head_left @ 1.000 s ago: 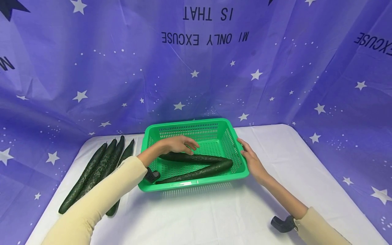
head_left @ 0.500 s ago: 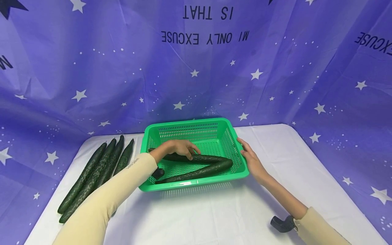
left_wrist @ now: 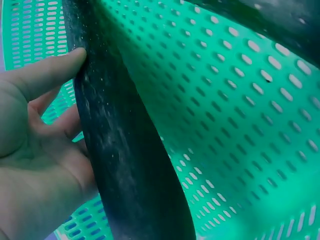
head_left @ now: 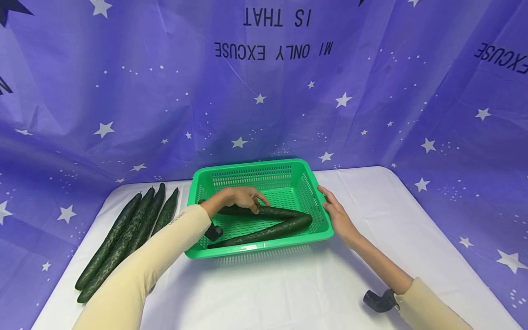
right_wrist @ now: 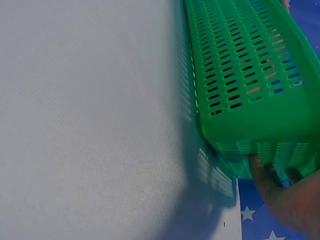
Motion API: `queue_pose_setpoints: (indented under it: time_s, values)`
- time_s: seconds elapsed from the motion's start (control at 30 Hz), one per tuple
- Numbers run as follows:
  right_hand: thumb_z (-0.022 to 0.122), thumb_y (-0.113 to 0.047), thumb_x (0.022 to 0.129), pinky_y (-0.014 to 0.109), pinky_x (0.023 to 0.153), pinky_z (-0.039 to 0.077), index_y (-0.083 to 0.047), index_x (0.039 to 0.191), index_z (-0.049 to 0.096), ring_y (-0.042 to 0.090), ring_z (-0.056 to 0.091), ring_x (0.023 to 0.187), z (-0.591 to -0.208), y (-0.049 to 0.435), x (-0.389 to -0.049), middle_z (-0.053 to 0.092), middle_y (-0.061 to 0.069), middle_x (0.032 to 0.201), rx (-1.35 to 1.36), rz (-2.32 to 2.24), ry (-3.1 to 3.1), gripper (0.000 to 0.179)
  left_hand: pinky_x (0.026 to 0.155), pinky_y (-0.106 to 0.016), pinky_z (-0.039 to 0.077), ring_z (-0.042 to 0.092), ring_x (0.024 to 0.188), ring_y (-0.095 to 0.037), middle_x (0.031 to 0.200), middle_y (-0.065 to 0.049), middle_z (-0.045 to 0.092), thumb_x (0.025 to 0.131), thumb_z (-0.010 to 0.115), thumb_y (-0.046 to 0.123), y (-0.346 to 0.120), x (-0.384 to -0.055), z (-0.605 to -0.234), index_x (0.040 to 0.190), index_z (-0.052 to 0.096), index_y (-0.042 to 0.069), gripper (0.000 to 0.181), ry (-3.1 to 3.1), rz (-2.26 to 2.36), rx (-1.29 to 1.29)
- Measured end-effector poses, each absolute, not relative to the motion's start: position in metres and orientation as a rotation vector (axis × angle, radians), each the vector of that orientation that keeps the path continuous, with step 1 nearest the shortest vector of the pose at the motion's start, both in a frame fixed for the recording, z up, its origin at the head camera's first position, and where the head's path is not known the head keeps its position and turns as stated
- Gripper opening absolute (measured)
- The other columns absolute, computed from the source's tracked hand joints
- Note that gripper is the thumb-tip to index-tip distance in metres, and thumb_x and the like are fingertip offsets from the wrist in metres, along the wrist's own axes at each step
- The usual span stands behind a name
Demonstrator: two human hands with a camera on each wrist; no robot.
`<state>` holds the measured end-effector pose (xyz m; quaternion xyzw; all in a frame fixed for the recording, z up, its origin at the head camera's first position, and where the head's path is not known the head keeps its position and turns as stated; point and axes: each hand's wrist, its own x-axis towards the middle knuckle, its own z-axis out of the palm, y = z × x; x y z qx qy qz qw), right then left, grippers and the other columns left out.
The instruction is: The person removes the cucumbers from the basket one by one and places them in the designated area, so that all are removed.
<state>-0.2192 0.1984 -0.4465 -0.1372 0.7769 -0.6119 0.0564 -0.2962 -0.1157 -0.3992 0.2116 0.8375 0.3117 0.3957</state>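
Observation:
A green slotted plastic basket (head_left: 288, 241) stands on the white-covered table with two long dark green cucumbers inside. My left hand (head_left: 243, 199) reaches over its left side and grips the rear cucumber (head_left: 282, 212). In the left wrist view the thumb lies on that cucumber (left_wrist: 125, 150), with the fingers partly hidden behind it. The front cucumber (head_left: 276, 231) lies slanted, its right end meeting the held one. At the basket's right end my right hand (head_left: 340, 220) holds the rim, fingertips against the outer wall below it in the right wrist view.
Several cucumbers (head_left: 119, 245) lie side by side on the table's left, partly covered by the left sleeve (head_left: 152, 256). A purple star-printed cloth (head_left: 264, 119) hangs right behind the basket. White tablecloth (head_left: 255, 293) extends in front and to the right.
My left hand has lowered and shifted slightly right, from above the rear cucumber onto it, and now grips it. The right hand and the basket have barely moved.

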Motion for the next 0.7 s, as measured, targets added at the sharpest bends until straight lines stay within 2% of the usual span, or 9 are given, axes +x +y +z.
queue_pose_setpoints:
  time_s: [0.17,0.47,0.6,0.7]
  values:
    - [0.025,-0.015,0.109,0.034,0.102,0.033,-0.011,0.161,0.019,0.034,0.035,0.132,-0.446,0.198,-0.218,0.018,0.016,0.163,-0.414,-1.853,2.352,0.052,0.109,-0.046,0.038,0.036,0.142,-0.03,0.156,-0.011,0.037,0.098,0.059,-0.002,-0.115,-0.295,-0.394,0.145,0.055,0.012,0.049,2.169,0.813,0.579]
    - [0.026,-0.015,0.109,0.033,0.102,0.033,-0.011,0.16,0.021,0.033,0.034,0.133,-0.445,0.198,-0.218,0.019,0.015,0.163,-0.399,-1.852,2.359,0.051,0.113,-0.047,0.033,0.032,0.144,-0.032,0.157,-0.012,0.035,0.097,0.055,-0.005,-0.118,-0.296,-0.373,0.145,0.053,0.008,0.05,2.231,0.878,0.675]
    - [0.026,-0.014,0.109,0.038,0.104,0.032,-0.012,0.16,0.021,0.034,0.033,0.134,-0.445,0.198,-0.218,0.019,0.015,0.163,-0.392,-1.857,2.356,0.052,0.113,-0.05,0.031,0.03,0.144,-0.032,0.158,-0.011,0.034,0.097,0.055,-0.002,-0.128,-0.299,-0.352,0.145,0.053,0.01,0.049,2.277,0.996,0.697]
    - [0.026,-0.013,0.109,0.047,0.11,0.024,-0.011,0.16,0.02,0.034,0.027,0.139,-0.446,0.198,-0.218,0.017,0.015,0.164,-0.404,-1.858,2.359,0.052,0.112,-0.052,0.031,0.03,0.145,-0.032,0.158,-0.011,0.035,0.099,0.055,0.0,-0.139,-0.3,-0.336,0.146,0.052,0.01,0.049,2.316,1.07,0.704]
